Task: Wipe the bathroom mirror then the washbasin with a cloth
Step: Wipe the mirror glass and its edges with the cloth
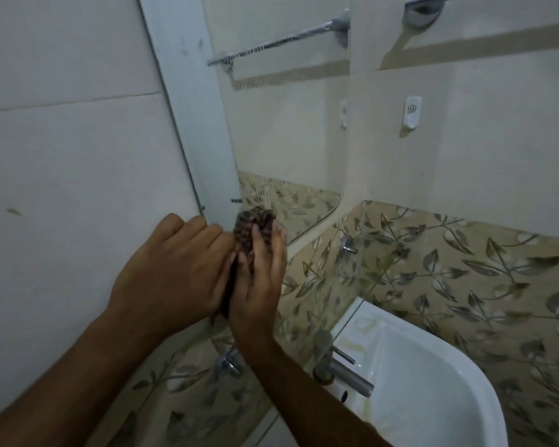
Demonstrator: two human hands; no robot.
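Observation:
A dark patterned cloth (250, 232) is bunched between my two hands, just in front of the mirror's lower left corner. My left hand (171, 269) presses against its left side with curled fingers. On the right side, my right hand (260, 282) wraps its fingers over the cloth. A dark strip of cloth hangs down between the palms. The mirror (288, 130) is fixed to the pale tiled wall and has a rounded lower right corner. Down at the lower right stands the white washbasin (465, 366), its chrome tap (344, 371) at the near left edge.
A towel rail reflection (271, 43) shows in the mirror. A white wall hook (412, 114) hangs to the right of the mirror, with a chrome fitting (421, 11) above. Two chrome wall valves (349, 246) (228, 362) stick out of the leaf-patterned tiles.

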